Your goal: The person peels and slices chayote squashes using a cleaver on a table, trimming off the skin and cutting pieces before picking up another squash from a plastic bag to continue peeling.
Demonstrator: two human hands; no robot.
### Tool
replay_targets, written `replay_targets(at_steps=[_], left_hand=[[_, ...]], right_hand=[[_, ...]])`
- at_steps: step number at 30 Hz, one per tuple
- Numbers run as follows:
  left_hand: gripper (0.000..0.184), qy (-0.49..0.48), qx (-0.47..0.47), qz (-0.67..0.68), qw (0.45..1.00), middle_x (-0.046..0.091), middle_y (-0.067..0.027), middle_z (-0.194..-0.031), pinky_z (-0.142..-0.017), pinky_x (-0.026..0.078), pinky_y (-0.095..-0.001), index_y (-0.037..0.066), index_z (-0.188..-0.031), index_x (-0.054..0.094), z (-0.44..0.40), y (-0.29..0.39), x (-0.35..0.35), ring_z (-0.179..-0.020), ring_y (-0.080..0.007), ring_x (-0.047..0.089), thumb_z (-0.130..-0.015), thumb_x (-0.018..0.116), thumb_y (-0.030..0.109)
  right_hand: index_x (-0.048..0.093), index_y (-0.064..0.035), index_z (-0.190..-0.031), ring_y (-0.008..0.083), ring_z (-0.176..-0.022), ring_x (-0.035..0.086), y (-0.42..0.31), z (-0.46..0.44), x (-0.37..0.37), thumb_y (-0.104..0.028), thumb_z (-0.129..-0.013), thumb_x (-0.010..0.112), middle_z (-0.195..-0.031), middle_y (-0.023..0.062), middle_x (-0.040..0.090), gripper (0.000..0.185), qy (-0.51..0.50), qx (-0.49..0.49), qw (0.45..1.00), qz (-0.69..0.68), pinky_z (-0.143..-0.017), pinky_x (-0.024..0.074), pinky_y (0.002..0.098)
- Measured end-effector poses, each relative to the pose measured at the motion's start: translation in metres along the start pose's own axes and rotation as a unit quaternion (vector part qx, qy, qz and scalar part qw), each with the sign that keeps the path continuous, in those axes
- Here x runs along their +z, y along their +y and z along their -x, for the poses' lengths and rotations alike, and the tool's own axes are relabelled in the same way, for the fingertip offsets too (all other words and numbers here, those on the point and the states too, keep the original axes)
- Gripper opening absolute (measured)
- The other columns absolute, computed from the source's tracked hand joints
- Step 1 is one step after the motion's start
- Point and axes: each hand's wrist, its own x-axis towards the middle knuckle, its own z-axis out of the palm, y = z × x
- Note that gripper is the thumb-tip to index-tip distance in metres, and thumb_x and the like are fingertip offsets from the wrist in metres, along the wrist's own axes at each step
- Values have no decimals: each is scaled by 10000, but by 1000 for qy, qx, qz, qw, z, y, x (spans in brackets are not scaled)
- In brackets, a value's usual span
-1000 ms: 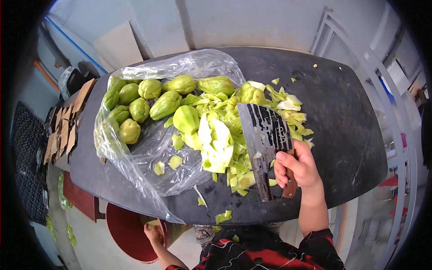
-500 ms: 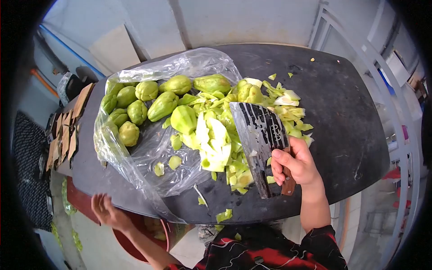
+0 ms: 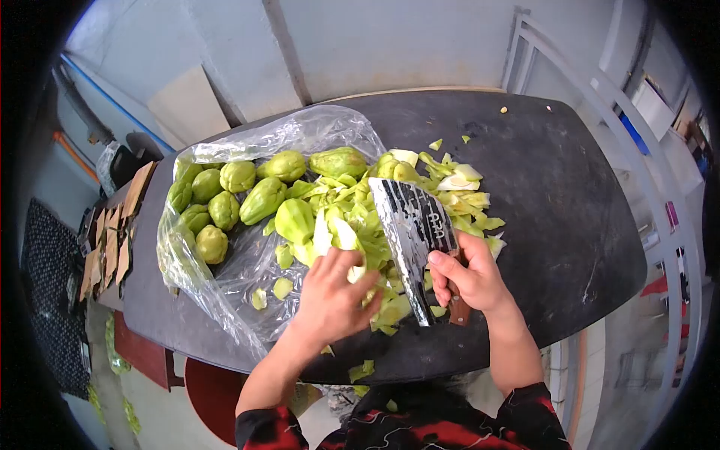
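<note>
My right hand [image 3: 472,276] grips the wooden handle of a broad cleaver [image 3: 412,240], its wet blade tilted over the pile of peelings [image 3: 360,214]. Fingers spread and bent, my left hand [image 3: 335,295] hovers at the near edge of that pile and holds nothing that I can see. Just behind it lie pale cut pieces [image 3: 330,232], partly hidden by the fingers. A peeled green chayote [image 3: 295,220] rests beside them. Several whole chayotes [image 3: 223,210] lie to the left on a clear plastic bag [image 3: 255,300].
The dark table [image 3: 559,225] carries small scraps near its back edge. Below its front left edge stands a red bucket [image 3: 214,397]. Broken brown boards [image 3: 112,240] are stacked at the left, and a grey metal railing [image 3: 637,120] runs along the right.
My left hand has risen from the bucket, passed left of it, and come over the table to the pile. The cleaver stays in my right hand, slightly further left in view.
</note>
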Motion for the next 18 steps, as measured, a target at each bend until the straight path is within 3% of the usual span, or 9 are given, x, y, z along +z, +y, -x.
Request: replay_targets(at_steps=[1, 3, 5, 7, 9, 10, 12, 16, 18], left_hand=[[302, -6, 2, 1, 1000, 581, -120, -976, -741, 506, -387, 90, -975, 713, 4, -8, 2, -866, -295, 595, -681, 784, 111], [278, 31, -158, 68, 985, 601, -149, -1034, -806, 513, -409, 58, -966, 705, 13, -28, 7, -937, -331, 608, -704, 779, 117], [292, 42, -230, 40, 972, 607, -171, -1070, -889, 493, -430, 32, -987, 692, 15, -57, 1, -1022, -359, 594, -717, 775, 103], [420, 80, -242, -54, 965, 567, -183, -1118, -974, 444, -447, 61, -1134, 647, 14, -86, -2, -1072, -362, 541, -735, 760, 133], [579, 70, -270, -88, 956, 555, -200, -1170, -974, 452, -451, 79, -1267, 578, 15, -114, 0, -1082, -380, 546, -729, 756, 197], [579, 73, -271, -90, 955, 555, -200, -1170, -974, 452, -451, 79, -1267, 578, 14, -122, 2, -1082, -380, 546, -729, 756, 197], [762, -29, -369, 20, 929, 568, -217, -1248, -1022, 436, -447, 71, -1378, 499, 13, -132, 6, -1162, -406, 541, -696, 784, 259], [898, -43, -374, 23, 926, 570, -256, -1258, -1038, 432, -439, 79, -1426, 451, 12, -150, 23, -1201, -410, 526, -645, 807, 342], [960, -27, -348, -15, 937, 568, -280, -1165, -973, 474, -437, 107, -1436, 450, 10, -162, 31, -1093, -430, 568, -590, 807, 386]], right_hand=[[540, -7, -993, 80, -463, 527, 1, 0, -3, -159, -998, 574, -621, 7, 536, 156, 7, -4, 1000, 5, -427, 459, 246], [543, -7, -980, 78, -459, 527, 1, 0, -6, -157, -997, 575, -620, 7, 537, 155, 10, -8, 1000, 4, -419, 455, 244], [545, -6, -964, 76, -458, 529, -1, 1, -5, -160, -996, 580, -619, 8, 539, 161, 14, -15, 1000, -4, -409, 450, 244], [547, -6, -952, 76, -460, 531, -1, 1, -5, -163, -994, 587, -619, 10, 542, 168, 8, -21, 1000, -14, -403, 449, 245], [550, -7, -938, 79, -462, 535, -3, 3, -4, -163, -992, 591, -619, 12, 544, 170, -1, -7, 999, -34, -406, 459, 246], [550, -7, -938, 79, -462, 535, -2, 2, -3, -163, -992, 591, -619, 12, 544, 170, -5, -8, 999, -33, -406, 459, 246], [553, -9, -921, 83, -463, 536, 2, 2, -3, -161, -989, 594, -619, 16, 546, 172, -3, 3, 999, -47, -408, 466, 248], [555, -10, -911, 86, -463, 535, 6, 0, -5, -161, -988, 595, -619, 19, 549, 175, -5, 5, 999, -48, -409, 471, 252], [555, -10, -907, 86, -462, 532, 6, 0, -5, -162, -989, 595, -619, 21, 551, 177, -10, 6, 999, -42, -412, 471, 253]])
